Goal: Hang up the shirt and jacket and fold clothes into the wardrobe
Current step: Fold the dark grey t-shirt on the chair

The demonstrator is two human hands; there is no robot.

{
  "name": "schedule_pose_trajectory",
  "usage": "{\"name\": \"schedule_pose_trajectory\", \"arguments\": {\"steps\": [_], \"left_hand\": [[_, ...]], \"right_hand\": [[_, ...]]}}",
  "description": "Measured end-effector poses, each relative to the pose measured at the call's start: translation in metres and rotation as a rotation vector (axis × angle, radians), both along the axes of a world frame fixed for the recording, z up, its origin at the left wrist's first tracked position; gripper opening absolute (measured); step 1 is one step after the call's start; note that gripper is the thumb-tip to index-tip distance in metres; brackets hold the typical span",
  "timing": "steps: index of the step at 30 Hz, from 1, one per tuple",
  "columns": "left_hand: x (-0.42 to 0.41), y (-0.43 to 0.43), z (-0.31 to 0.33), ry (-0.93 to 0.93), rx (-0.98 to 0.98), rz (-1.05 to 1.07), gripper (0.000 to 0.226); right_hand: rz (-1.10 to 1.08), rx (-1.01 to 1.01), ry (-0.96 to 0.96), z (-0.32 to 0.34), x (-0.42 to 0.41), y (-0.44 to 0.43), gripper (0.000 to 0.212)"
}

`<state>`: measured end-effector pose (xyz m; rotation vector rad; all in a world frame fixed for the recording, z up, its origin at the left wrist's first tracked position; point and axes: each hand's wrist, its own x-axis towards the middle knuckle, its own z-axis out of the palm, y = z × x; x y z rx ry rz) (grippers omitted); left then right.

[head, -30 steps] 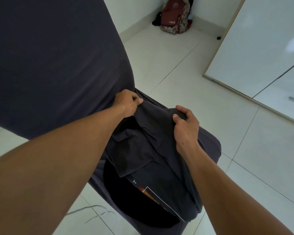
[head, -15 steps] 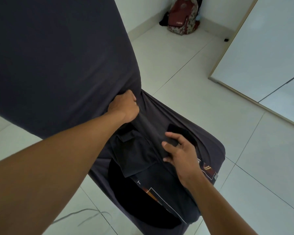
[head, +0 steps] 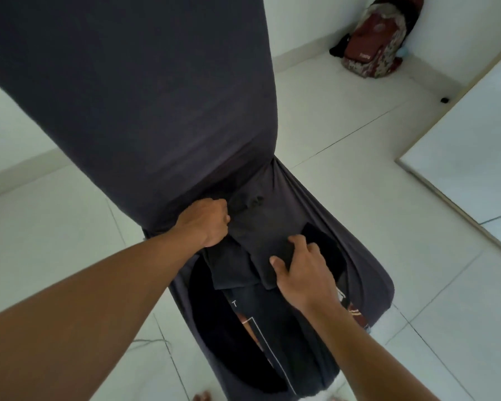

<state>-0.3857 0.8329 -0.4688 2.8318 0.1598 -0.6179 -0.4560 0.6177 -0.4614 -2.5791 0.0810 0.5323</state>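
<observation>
Dark shirt (head: 258, 227): centre of view, held above the floor tiles.
Left hand (head: 206, 222): fist closed on the shirt fabric, 9 o'clock side.
Right hand (head: 304, 273): fingers curled, pinching the shirt, 5 o'clock side.
Backpack (head: 373, 44): 1 o'clock.

Floor (head: 344, 120): pale glossy tiles with thin dark joints running diagonally across the view. Skirting board (head: 298, 57): a pale band along the foot of the white wall (head: 301, 21), meeting the floor at upper right. Backpack (head: 372, 43): dark red with patterned side panels, standing upright in the far corner and leaning against the wall. A black item (head: 337, 49) lies touching its left side, and a pale blue object (head: 404, 50), possibly a bottle, sits just beside its right. Small black object (head: 445, 100): on the floor, apart from the backpack, too small to identify. Thin pale cable (head: 145, 341): lying loose on the tiles at lower left.
</observation>
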Motion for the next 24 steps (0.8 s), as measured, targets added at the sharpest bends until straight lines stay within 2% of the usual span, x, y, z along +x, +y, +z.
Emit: {"name": "schedule_pose_trajectory", "arguments": {"steps": [3, 5, 8, 10, 15, 17, 20, 22, 24], "left_hand": [[-0.014, -0.008, -0.004, -0.06, -0.086, 0.268, 0.027], [-0.03, -0.02, -0.006, -0.014, -0.112, 0.432, 0.041], [-0.053, -0.034, -0.012, 0.043, -0.171, 0.655, 0.062], [-0.064, -0.039, -0.017, 0.015, -0.17, 0.754, 0.055], [-0.077, -0.047, -0.019, -0.197, -0.213, 1.041, 0.035], [-0.084, -0.051, -0.019, -0.192, -0.139, 0.971, 0.038], [-0.102, -0.058, -0.029, -0.243, 0.093, 0.619, 0.04], [-0.114, -0.06, -0.037, -0.263, 0.155, 0.406, 0.038], [-0.127, -0.064, -0.041, -0.241, 0.141, 0.371, 0.041]], "right_hand": [[-0.056, 0.147, 0.101, -0.013, 0.026, -0.008, 0.059], [-0.108, 0.276, 0.16, -0.014, 0.039, -0.013, 0.047], [-0.076, 0.337, 0.115, -0.009, 0.058, -0.02, 0.029], [0.039, 0.275, 0.05, -0.005, 0.069, -0.025, 0.027], [0.335, 0.104, -0.103, -0.024, 0.078, -0.031, 0.033], [0.468, 0.007, -0.162, -0.028, 0.072, -0.028, 0.042], [0.708, -0.09, -0.22, -0.03, 0.061, -0.026, 0.061], [0.822, -0.162, -0.237, -0.035, 0.059, -0.029, 0.063], [0.852, -0.19, -0.232, -0.039, 0.059, -0.037, 0.06]]}}
